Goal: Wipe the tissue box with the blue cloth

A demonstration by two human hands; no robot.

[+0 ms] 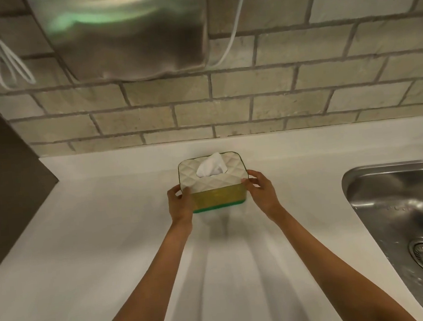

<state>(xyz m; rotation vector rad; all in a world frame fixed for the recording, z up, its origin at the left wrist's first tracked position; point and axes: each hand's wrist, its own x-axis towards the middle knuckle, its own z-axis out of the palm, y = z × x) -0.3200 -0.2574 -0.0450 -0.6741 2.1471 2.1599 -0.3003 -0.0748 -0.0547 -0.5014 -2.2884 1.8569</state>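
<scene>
Tissue box (pixel 213 183) was found on the white worktop (pixel 85 248), near the brick wall (pixel 277 103), straight ahead of both hands. Its long axis ran left to right, across the line of the forearms.

Left hand (pixel 179 201) was closed on the left end of the box, right hand (pixel 259 190) on the right end; fingers curled round the near corners, thumbs at the lid edge. The two hands were judged equally near. Whether the box was resting or just lifted could not be told.

A white tissue (pixel 211 166) stood up from the lid slot.

No blue cloth was seen anywhere in view; wiping judged not yet begun, and one hand would have to be freed for it.

Open worktop lay left and toward the body. The steel sink (pixel 398 208) was well apart to the right, its rim the only edge to be minded.
</scene>
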